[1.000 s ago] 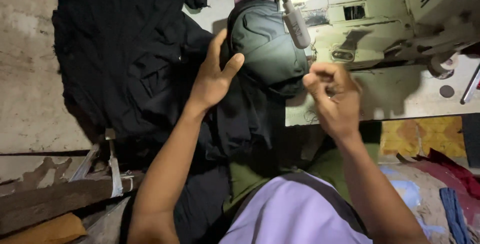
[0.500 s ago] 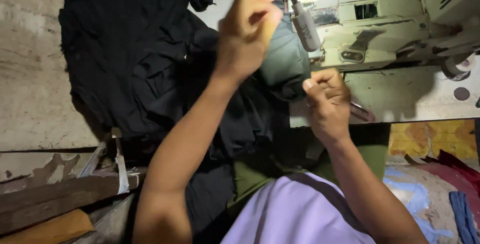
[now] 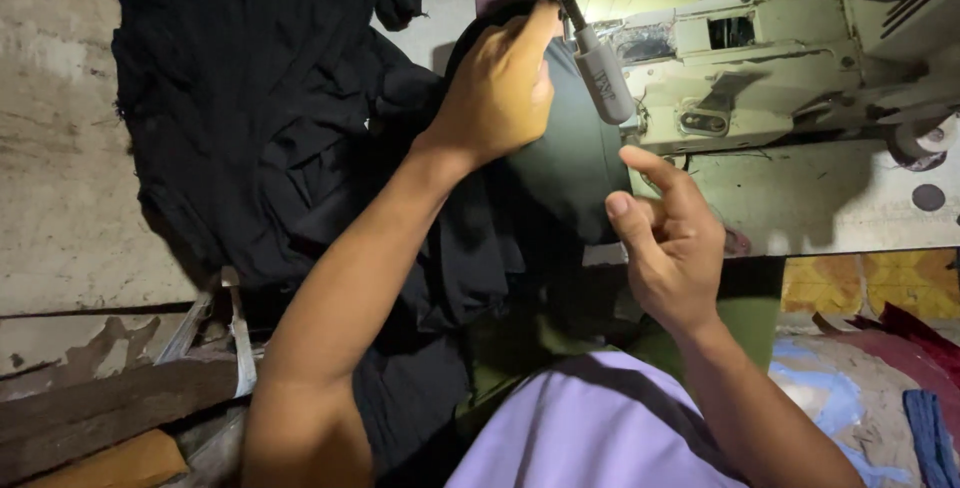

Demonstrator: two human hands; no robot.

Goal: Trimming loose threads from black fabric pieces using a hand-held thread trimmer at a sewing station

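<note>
One heap of black cloth [image 3: 260,118] lies at the left on the worn table [image 3: 60,188], with one wooden plank [image 3: 110,403] below it near the edge. One left hand [image 3: 495,98] rests with curled fingers pressed flat on the single dark green fabric piece [image 3: 565,173], which sits mid-frame just beside the needle end of one cream sewing machine [image 3: 780,58], under one small lamp head [image 3: 605,83] on a flexible neck. One right hand [image 3: 670,238] hovers at the green fabric's right edge, thumb and forefinger loosely parted, other fingers curled; whether it pinches anything cannot be told.
</note>
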